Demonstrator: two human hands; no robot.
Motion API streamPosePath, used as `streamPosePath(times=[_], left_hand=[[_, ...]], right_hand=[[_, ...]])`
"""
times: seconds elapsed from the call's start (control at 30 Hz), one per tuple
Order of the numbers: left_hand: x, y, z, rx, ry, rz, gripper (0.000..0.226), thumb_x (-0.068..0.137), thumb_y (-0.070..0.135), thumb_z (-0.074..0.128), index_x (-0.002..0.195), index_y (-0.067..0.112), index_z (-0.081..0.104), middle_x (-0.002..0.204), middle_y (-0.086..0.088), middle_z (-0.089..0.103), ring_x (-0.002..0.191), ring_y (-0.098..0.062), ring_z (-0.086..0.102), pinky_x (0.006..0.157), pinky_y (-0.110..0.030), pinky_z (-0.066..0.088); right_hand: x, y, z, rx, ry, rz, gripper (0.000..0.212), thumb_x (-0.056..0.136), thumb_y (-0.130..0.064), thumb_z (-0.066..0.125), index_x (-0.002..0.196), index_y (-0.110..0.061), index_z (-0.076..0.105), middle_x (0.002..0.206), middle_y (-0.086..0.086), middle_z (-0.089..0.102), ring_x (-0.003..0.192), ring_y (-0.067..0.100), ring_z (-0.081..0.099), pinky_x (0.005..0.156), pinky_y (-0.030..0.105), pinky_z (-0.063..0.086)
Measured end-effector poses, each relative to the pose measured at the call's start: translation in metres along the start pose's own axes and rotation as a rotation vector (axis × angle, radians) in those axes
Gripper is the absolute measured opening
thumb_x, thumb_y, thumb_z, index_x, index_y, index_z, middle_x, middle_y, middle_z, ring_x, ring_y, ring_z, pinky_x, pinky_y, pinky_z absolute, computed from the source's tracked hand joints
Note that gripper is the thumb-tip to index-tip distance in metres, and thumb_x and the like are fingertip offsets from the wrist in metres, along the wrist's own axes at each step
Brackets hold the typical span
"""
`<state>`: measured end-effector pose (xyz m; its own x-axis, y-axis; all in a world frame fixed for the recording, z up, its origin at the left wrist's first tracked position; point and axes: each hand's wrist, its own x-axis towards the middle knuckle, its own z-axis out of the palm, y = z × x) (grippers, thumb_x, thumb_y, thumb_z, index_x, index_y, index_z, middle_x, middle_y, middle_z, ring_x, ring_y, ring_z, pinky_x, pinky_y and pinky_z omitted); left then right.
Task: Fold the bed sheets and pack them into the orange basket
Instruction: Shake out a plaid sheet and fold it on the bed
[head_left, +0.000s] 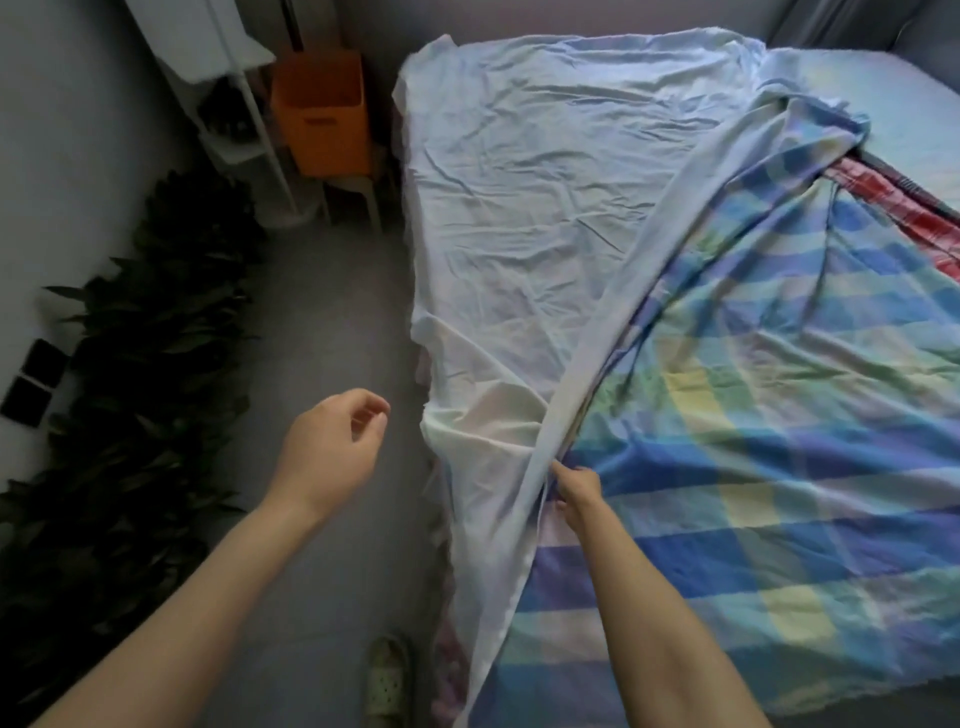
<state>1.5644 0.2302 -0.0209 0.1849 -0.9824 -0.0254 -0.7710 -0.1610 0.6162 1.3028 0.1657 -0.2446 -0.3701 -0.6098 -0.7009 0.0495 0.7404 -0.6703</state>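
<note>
Bed sheets (675, 291) spread over bed (883, 93), 12 to 4 o'clock. Orange basket (322, 111) at 11 o'clock, by bed's far corner. Left hand (332, 452) at 8 o'clock hovers beside bed, fingers (371, 410) loosely curled, holding nothing. Pale sheet (545, 208) soft, light, crumpled; likely slumps unless taken by corners or hem. Right hand (579, 491) at 6 o'clock, fingers pinch pale sheet's turned-back edge. Plaid sheet (779, 441) underneath at 3 o'clock, probably equally limp.

Right hand (579, 493) fingertips inside pale sheet (545, 182) fold; shoe (387, 675) half off bottom edge.
</note>
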Motion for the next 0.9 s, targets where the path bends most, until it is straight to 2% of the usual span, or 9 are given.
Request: streamPosePath(times=[0.07,0.13,0.27,0.33,0.43,0.57,0.67,0.77,0.9], left_hand=[[0.029,-0.027,0.006,0.003,-0.066,0.000,0.014,0.092,0.015,0.056,0.101,0.014,0.067,0.094,0.000,0.065,0.086,-0.017,0.059,0.075,-0.026,0.043],[0.059,-0.051,0.014,0.020,-0.133,-0.016,0.014,0.091,0.013,0.056,0.101,0.013,0.067,0.096,-0.003,0.066,0.087,-0.019,0.061,0.076,-0.027,0.043],[0.122,-0.077,0.030,-0.008,-0.241,-0.039,0.015,0.090,0.010,0.056,0.100,0.010,0.068,0.098,-0.008,0.068,0.090,-0.025,0.062,0.078,-0.029,0.043],[0.144,-0.077,0.044,-0.011,-0.304,-0.037,0.016,0.090,0.010,0.055,0.100,0.010,0.068,0.099,-0.008,0.068,0.093,-0.027,0.062,0.081,-0.032,0.045],[0.176,-0.078,0.070,0.001,-0.442,-0.018,0.017,0.090,0.012,0.053,0.100,0.011,0.068,0.102,-0.008,0.069,0.096,-0.028,0.062,0.082,-0.033,0.047],[0.221,-0.069,0.102,0.008,-0.580,0.055,0.021,0.091,0.014,0.051,0.104,0.010,0.068,0.107,-0.008,0.068,0.099,-0.027,0.062,0.084,-0.033,0.048],[0.258,-0.060,0.124,0.008,-0.664,0.130,0.024,0.091,0.013,0.050,0.107,0.010,0.067,0.110,-0.007,0.068,0.103,-0.025,0.061,0.085,-0.030,0.046],[0.301,-0.053,0.137,-0.017,-0.732,0.206,0.021,0.091,0.011,0.051,0.106,0.011,0.066,0.107,-0.007,0.068,0.102,-0.023,0.062,0.085,-0.027,0.044],[0.356,-0.059,0.142,0.001,-0.803,0.325,0.019,0.091,0.012,0.054,0.104,0.014,0.068,0.103,-0.001,0.068,0.095,-0.017,0.062,0.084,-0.025,0.045]], right_hand=[[0.031,-0.003,0.026,0.060,0.042,0.036,0.047,0.070,-0.017,0.072,0.109,0.004,0.057,0.101,0.021,0.065,0.090,0.034,0.065,0.081,0.047,0.055],[0.008,-0.025,0.052,0.053,0.144,-0.017,0.051,0.067,-0.013,0.067,0.114,0.003,0.058,0.106,0.019,0.065,0.095,0.032,0.063,0.082,0.042,0.053],[-0.051,-0.031,0.083,-0.464,0.276,-0.320,0.011,0.087,-0.010,0.050,0.098,-0.008,0.054,0.092,0.019,0.061,0.089,0.037,0.059,0.068,0.032,0.033],[-0.056,-0.019,0.072,-0.654,0.124,-0.347,0.011,0.086,-0.018,0.054,0.095,-0.013,0.056,0.092,0.015,0.063,0.086,0.033,0.060,0.067,0.030,0.032],[-0.035,-0.022,0.052,-0.924,-0.176,-0.156,0.011,0.073,-0.033,0.058,0.071,-0.023,0.053,0.077,0.000,0.059,0.078,0.016,0.057,0.068,0.029,0.044],[0.000,-0.060,0.056,-0.695,0.217,-0.141,0.029,0.086,-0.028,0.062,0.062,-0.011,0.060,0.071,0.016,0.062,0.077,0.021,0.063,0.065,0.035,0.043],[0.031,-0.095,0.064,-0.616,0.527,-0.172,0.024,0.090,-0.023,0.057,0.094,-0.002,0.066,0.098,0.022,0.066,0.095,0.036,0.061,0.075,0.036,0.043],[0.076,-0.128,0.073,-0.541,0.605,-0.079,0.038,0.090,-0.022,0.057,0.119,0.002,0.056,0.120,0.024,0.059,0.112,0.037,0.056,0.089,0.038,0.042],[0.124,-0.163,0.073,-0.286,0.682,0.154,0.043,0.085,-0.022,0.063,0.119,0.004,0.055,0.122,0.025,0.059,0.112,0.037,0.058,0.090,0.039,0.045]])
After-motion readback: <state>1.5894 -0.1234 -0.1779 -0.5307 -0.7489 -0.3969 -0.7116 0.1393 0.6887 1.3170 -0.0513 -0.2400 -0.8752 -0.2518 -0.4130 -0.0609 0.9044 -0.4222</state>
